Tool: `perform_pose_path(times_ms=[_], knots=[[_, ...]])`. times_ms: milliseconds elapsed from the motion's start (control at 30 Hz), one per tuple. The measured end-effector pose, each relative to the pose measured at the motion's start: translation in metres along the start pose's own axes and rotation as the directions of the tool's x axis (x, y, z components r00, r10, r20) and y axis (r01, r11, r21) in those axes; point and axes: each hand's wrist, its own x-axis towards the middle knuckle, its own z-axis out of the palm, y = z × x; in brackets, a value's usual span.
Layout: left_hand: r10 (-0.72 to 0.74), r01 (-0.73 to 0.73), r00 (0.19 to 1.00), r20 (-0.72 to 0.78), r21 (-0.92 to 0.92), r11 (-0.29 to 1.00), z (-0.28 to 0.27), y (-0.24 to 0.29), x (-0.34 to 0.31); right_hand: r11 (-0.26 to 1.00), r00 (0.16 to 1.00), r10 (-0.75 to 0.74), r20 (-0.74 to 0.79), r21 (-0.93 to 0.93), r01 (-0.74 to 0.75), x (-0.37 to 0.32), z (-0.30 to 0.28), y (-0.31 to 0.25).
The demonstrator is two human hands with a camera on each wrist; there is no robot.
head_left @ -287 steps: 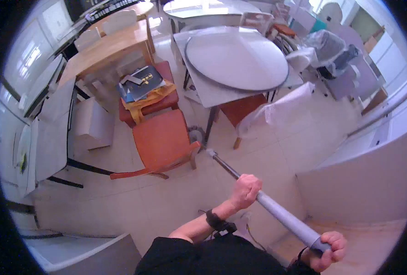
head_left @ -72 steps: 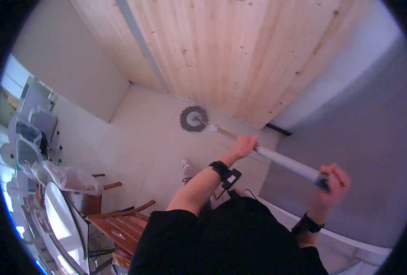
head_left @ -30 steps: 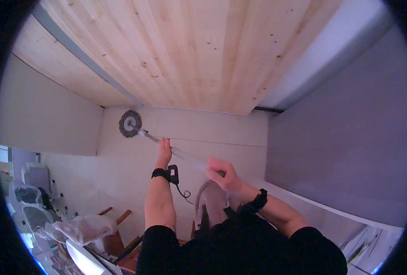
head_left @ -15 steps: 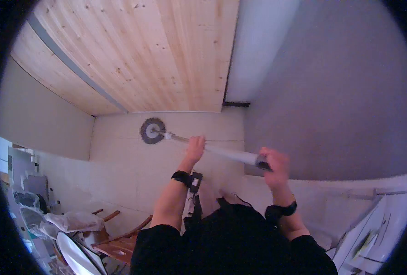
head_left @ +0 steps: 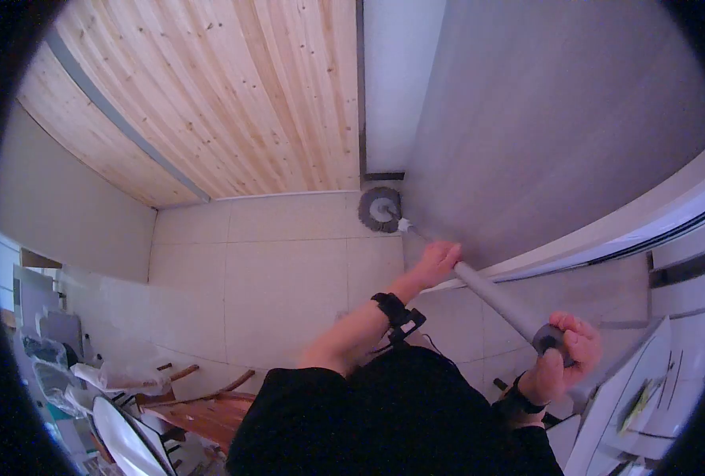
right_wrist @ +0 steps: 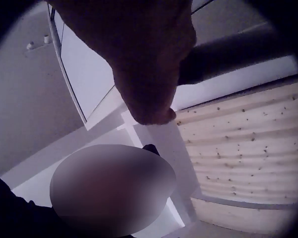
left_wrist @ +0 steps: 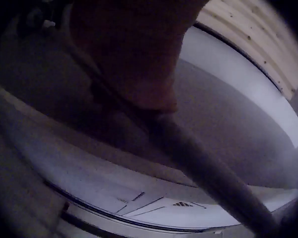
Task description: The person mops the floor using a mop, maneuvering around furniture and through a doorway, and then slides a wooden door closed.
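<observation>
A mop with a light grey handle (head_left: 499,303) slants across the head view. Its round grey mop head (head_left: 380,209) lies on the floor in the corner between the wood panel and the grey partition. The left hand (head_left: 436,264) grips the pole at the lower end of the thick grey section. At the dark top end of the handle, the right hand (head_left: 564,357) curls its fingers and thumb round it. The left wrist view shows the left hand (left_wrist: 134,59) dark against the pole (left_wrist: 213,173); the right hand (right_wrist: 151,69) in its own view is at the handle's end (right_wrist: 228,57).
A knotty wood panel (head_left: 233,103) stands along the far side, with a beige wall (head_left: 83,190) on the left and a grey partition (head_left: 559,119) on the right. Tiled floor (head_left: 281,278) spreads between them. A reddish wooden chair (head_left: 202,416) and a round white tabletop (head_left: 122,436) are at lower left.
The mop head has moved right along the wood panel's base into the corner by the grey partition. Both hands have shifted right with the handle, keeping their hold.
</observation>
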Motion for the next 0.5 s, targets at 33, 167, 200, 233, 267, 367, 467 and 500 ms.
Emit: perform_pose_path(times_ms=[33, 167, 200, 233, 267, 367, 467, 500], knots=[[-0.045, 0.045, 0.999, 0.007, -0.019, 0.999, 0.002, 0.003, -0.001, 0.997, 1.0, -0.007, -0.002, -0.08, 0.007, -0.002, -0.002, 0.0], [-0.157, 0.155, 0.986, 0.056, 0.05, 0.987, -0.015, 0.015, -0.005, 0.977, 0.987, -0.141, -0.072, -0.169, 0.127, 0.011, 0.005, 0.012], [-0.163, 0.155, 0.984, 0.076, 0.1, 0.983, -0.021, 0.02, -0.004, 0.984, 0.984, -0.133, -0.116, -0.137, 0.117, 0.02, 0.008, 0.009], [-0.12, 0.114, 0.992, 0.039, 0.13, 0.985, -0.025, 0.021, -0.008, 0.989, 0.98, -0.124, -0.158, -0.102, 0.108, 0.029, 0.012, 0.005], [-0.08, 0.078, 0.997, 0.001, 0.162, 0.984, -0.027, 0.02, -0.014, 0.997, 0.985, -0.068, -0.157, -0.047, 0.061, 0.038, 0.013, 0.005], [-0.097, 0.099, 0.995, -0.017, 0.138, 0.985, -0.063, 0.027, -0.033, 0.993, 0.971, 0.055, -0.233, 0.115, -0.028, 0.056, 0.036, 0.012], [-0.139, 0.153, 0.984, -0.114, 0.127, 0.98, -0.101, 0.019, -0.056, 0.934, 0.999, 0.023, -0.023, 0.357, -0.014, 0.066, 0.058, 0.02], [-0.146, 0.168, 0.976, -0.162, 0.132, 0.977, -0.113, 0.012, -0.064, 0.938, 1.0, -0.002, 0.025, 0.347, -0.007, 0.066, 0.072, 0.021]])
